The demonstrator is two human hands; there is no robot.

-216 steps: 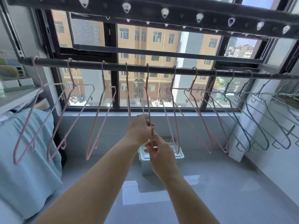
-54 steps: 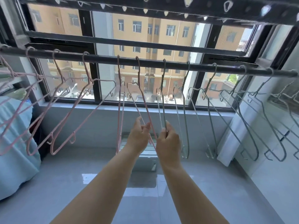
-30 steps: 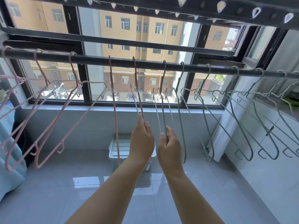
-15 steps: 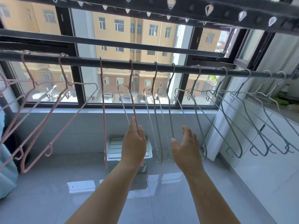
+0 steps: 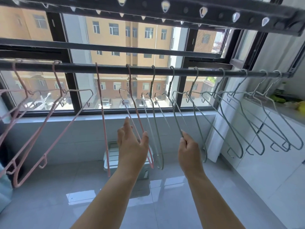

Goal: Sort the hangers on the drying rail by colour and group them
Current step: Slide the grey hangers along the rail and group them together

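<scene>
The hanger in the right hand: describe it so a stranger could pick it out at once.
Find the drying rail across the window: pink hangers hang on its left, grey-green hangers on its right. Counting hooks from the pink side, it is the second grey-green hanger. Only its wire is pinched by the fingers of the right hand; its neighbours hang free.

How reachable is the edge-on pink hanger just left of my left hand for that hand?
Probably yes. The left hand is open, the edge-on pink hanger hangs just to its left on the rail, and nothing hangs in the gap between them.
</scene>
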